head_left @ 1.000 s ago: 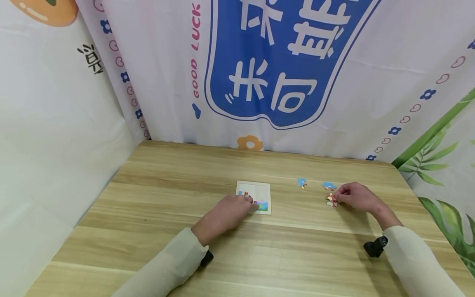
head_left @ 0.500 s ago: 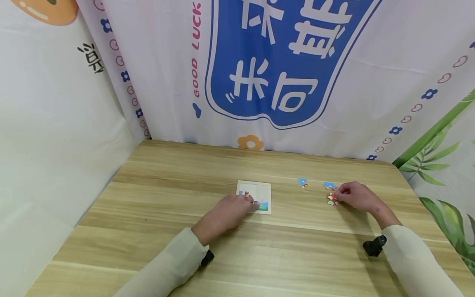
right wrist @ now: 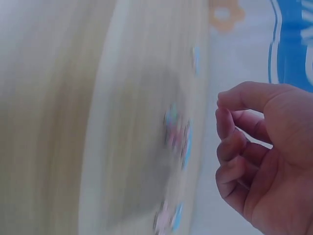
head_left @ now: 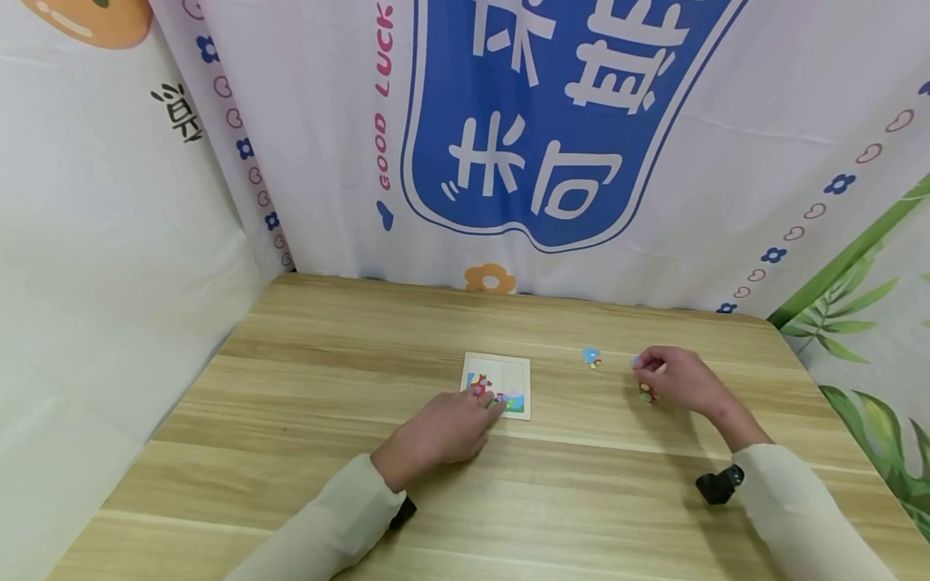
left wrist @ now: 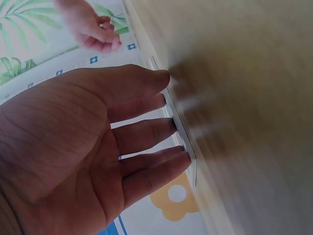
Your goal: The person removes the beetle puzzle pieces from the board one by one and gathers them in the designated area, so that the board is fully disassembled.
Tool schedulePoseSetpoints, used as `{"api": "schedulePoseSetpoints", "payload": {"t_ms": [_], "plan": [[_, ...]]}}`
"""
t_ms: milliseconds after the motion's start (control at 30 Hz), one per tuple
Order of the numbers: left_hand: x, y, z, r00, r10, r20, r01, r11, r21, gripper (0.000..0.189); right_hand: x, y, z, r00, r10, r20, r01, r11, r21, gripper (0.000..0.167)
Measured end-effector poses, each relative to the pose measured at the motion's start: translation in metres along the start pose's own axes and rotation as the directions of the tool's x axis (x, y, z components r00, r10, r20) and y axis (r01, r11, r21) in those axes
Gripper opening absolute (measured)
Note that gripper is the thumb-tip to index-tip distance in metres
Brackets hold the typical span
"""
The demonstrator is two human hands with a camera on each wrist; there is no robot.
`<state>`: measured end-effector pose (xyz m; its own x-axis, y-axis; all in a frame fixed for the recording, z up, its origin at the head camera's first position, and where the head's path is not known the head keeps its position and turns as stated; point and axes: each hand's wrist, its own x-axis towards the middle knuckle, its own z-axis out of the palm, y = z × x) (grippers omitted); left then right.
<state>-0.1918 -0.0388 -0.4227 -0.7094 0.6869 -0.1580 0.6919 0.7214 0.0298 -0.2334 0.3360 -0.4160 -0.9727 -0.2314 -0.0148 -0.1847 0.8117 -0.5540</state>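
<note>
A square puzzle tray with a pale rim lies mid-table in the head view, with colourful pieces along its lower part. My left hand rests its nearly straight fingertips on the tray's near side. The left wrist view shows the tray's thin edge at the fingertips. My right hand hovers over loose puzzle pieces, fingers loosely curled, the thumb tip close to the index finger. No piece shows between them. Below it lies a red piece, and a blue piece is mostly hidden behind the fingers.
Another blue puzzle piece lies between the tray and the right hand. The wooden table meets a printed white curtain at the back. In the right wrist view the loose pieces are blurred.
My right hand has lifted from the red piece and shifted slightly left and away. The left hand has drawn back a little toward the near edge, uncovering more of the tray's pieces.
</note>
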Motion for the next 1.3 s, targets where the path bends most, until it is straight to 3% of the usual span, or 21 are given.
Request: {"api": "schedulePoseSetpoints", "payload": {"t_ms": [267,600,933,1300], "plan": [[-0.002,0.004,0.000,0.999,-0.022,0.026,0.022,1.000,-0.003,0.051,0.018,-0.048,0.038,0.984,-0.178,-0.003,0.178,0.984,0.008,0.010],[-0.001,0.004,-0.001,0.999,-0.023,0.038,0.023,1.000,-0.006,0.051,0.045,-0.094,0.082,0.937,-0.334,0.105,0.332,0.943,0.040,0.025],[-0.001,0.003,-0.003,1.000,-0.001,0.026,0.001,1.000,-0.003,0.050,0.059,-0.109,0.100,0.898,-0.394,0.194,0.381,0.919,0.103,0.025],[-0.002,-0.001,-0.002,1.000,0.013,-0.005,-0.013,1.000,-0.015,0.047,0.076,-0.123,0.110,0.889,-0.388,0.242,0.386,0.921,0.059,0.025]]}}
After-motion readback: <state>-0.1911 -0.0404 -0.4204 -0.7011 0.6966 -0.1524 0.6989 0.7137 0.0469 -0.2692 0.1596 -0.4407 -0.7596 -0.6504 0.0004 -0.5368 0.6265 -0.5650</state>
